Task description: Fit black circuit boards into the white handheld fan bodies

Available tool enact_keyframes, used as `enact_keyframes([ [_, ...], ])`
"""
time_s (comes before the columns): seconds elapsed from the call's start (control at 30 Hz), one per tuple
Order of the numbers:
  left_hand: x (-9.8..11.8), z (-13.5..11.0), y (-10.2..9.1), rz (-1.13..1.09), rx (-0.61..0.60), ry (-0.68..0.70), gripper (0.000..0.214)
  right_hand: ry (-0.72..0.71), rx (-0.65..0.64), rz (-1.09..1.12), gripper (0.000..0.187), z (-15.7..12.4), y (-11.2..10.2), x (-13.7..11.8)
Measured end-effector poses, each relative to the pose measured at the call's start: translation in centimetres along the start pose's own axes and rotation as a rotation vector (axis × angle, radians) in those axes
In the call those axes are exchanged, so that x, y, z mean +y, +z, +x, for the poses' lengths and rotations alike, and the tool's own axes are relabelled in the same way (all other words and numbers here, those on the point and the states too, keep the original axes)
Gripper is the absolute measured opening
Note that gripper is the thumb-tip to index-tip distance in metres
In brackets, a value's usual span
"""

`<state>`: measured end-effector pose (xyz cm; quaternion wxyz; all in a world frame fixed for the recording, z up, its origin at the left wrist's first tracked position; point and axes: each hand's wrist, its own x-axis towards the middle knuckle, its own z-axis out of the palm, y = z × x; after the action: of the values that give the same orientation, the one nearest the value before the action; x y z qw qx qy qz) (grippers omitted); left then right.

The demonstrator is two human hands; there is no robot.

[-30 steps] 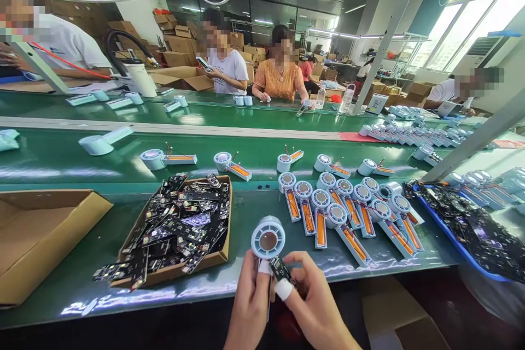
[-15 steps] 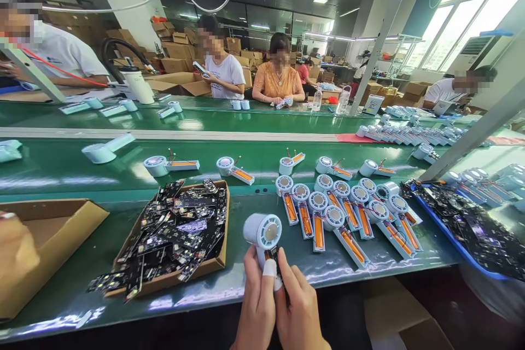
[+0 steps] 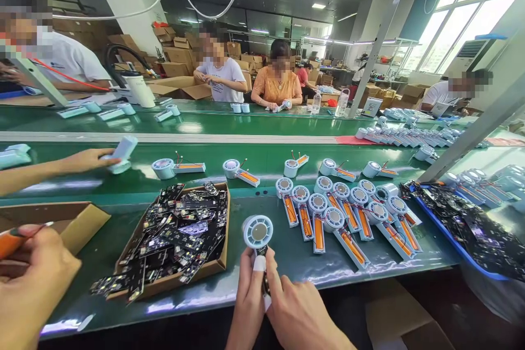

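At the near edge of the green worktop [image 3: 295, 254], the left hand [image 3: 248, 298] and the right hand [image 3: 297, 311] press close together, both clamped on the handle of a small fan [image 3: 257, 231] whose round pale head stands upright above the fingers. A white cot covers one left fingertip, and a dark circuit board [image 3: 266, 283] shows between the two hands. Just left of the fan sits a cardboard tray [image 3: 209, 269] heaped with black boards, some spilling over its near left corner. To the right lie open fans [image 3: 336, 219] in tight rows, each with an orange battery along its handle, and beyond them a blue tray [image 3: 451, 234] of more dark boards. At the lower left a co-worker's hand [image 3: 33, 284] grips an orange tool [image 3: 10, 240] beside a shallow cardboard box [image 3: 77, 221]. Farther out, another person's hand [image 3: 88, 159] rests on a pale blue fan [image 3: 121, 152] on the belt [image 3: 266, 147], where more open fans lie spaced apart. Across the belt several people sit at work.
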<state>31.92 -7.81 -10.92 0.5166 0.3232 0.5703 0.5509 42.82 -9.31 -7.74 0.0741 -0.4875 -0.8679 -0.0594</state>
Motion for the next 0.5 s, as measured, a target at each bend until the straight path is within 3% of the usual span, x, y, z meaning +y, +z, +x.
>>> enact_keyframes([
  [0.07,0.1,0.1,0.0,-0.045,-0.036,-0.031,0.056,-0.037,-0.012,-0.013,0.076,0.1,0.0,0.0],
  [0.2,0.8,0.5,0.0,-0.141,-0.180,-0.135,0.060,0.021,0.048,-0.016,0.080,0.5,0.6,0.0],
  [0.27,1.2,0.8,-0.3,-0.071,-0.160,-0.140,0.059,0.034,0.048,0.007,0.077,0.9,1.1,0.2],
  [0.37,2.1,0.7,-1.6,0.261,-0.117,0.006,0.044,0.089,0.000,0.038,0.074,1.7,2.0,0.7],
  [0.43,3.5,0.4,-2.8,0.501,-0.116,0.212,0.030,0.143,-0.015,0.026,0.073,2.5,2.5,1.1],
  [0.5,5.7,0.4,-3.8,0.741,0.014,0.440,0.028,0.177,-0.021,-0.004,0.071,3.3,2.7,1.4],
])
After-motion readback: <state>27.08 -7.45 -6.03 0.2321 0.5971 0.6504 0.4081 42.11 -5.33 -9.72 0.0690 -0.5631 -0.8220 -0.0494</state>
